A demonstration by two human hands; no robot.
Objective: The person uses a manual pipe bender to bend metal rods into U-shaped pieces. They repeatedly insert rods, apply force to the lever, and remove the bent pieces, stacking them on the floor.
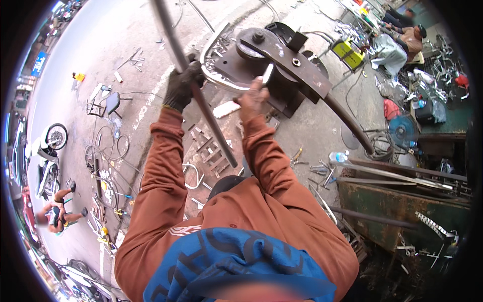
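Upper centre, the dark-gloved left hand [184, 84] grips a long grey metal bar [213, 121]; bare right hand [253, 99], hold unclear; shiny metal tube [203, 56] already curved, remaining work unclear!

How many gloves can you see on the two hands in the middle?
1. The dark glove is on the left hand, which grips a long metal pole. The right hand looks bare.

Around a blue fan [402, 129] you have a seated person [413, 43] beyond it, a rusty green box [375, 206] nearer, a clear bottle [338, 157] left, a white motorcycle [40, 151] far left.
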